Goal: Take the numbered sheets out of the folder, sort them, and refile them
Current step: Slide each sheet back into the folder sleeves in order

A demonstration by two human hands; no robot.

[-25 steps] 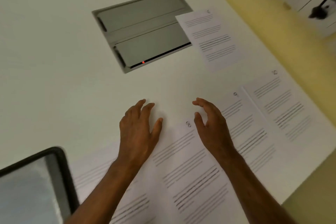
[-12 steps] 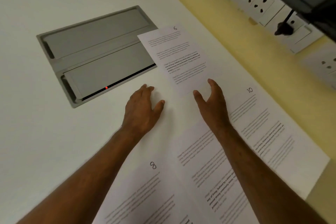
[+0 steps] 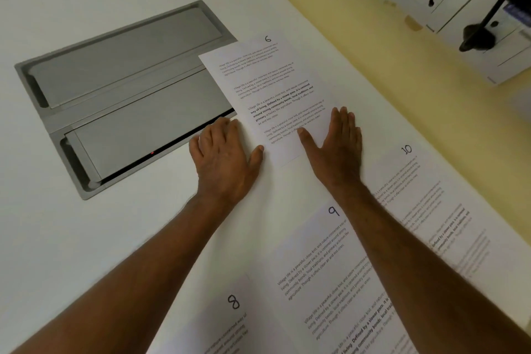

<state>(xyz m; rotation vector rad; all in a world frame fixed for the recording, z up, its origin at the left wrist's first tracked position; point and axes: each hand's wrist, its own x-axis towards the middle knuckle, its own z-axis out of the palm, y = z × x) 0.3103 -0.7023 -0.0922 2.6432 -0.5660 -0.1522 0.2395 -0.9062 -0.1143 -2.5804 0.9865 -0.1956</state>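
Both hands flat at sheet 6 (image 3: 273,95).
Left hand (image 3: 222,156) spread on the tabletop (image 3: 86,238) beside it; right hand (image 3: 337,144) spread, pressing its near corner.

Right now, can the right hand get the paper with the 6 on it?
Probably yes. The right hand already lies flat on the lower corner of sheet 6, and nothing covers that sheet.

white counter (image 3: 86,238) | grey hatch panel (image 3: 126,95) set flush at 10 o'clock | sheet 6 (image 3: 275,95) at 12, one corner over the hatch | sheet 10 (image 3: 425,195) at 3 | sheet 9 (image 3: 324,267) at 5 | sheet 8 (image 3: 230,325) at 6 | both hands flat on the counter by sheet 6
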